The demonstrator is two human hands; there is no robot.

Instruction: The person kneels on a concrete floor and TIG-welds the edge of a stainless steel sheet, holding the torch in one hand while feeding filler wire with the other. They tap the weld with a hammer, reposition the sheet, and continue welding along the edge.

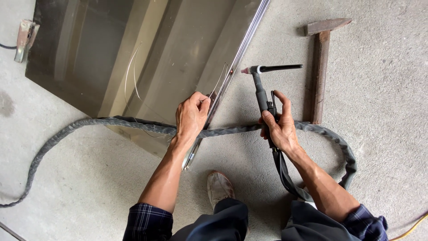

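My right hand (278, 125) grips the handle of a welding torch (261, 91), whose pink nozzle points left toward the edge of a shiny steel sheet (147, 58) lying on the concrete floor. My left hand (191, 116) rests on the sheet's right edge and pinches a thin filler wire (220, 78) that runs up toward the torch tip. The torch's thick grey hose (89, 122) loops behind my right wrist and crosses under both arms to the left.
A hammer (320, 67) with a wooden handle lies on the floor right of the torch. A metal clamp (24, 40) grips the sheet's upper left corner. My shoe (219, 187) stands between my arms. A yellow cable (412, 227) shows at bottom right.
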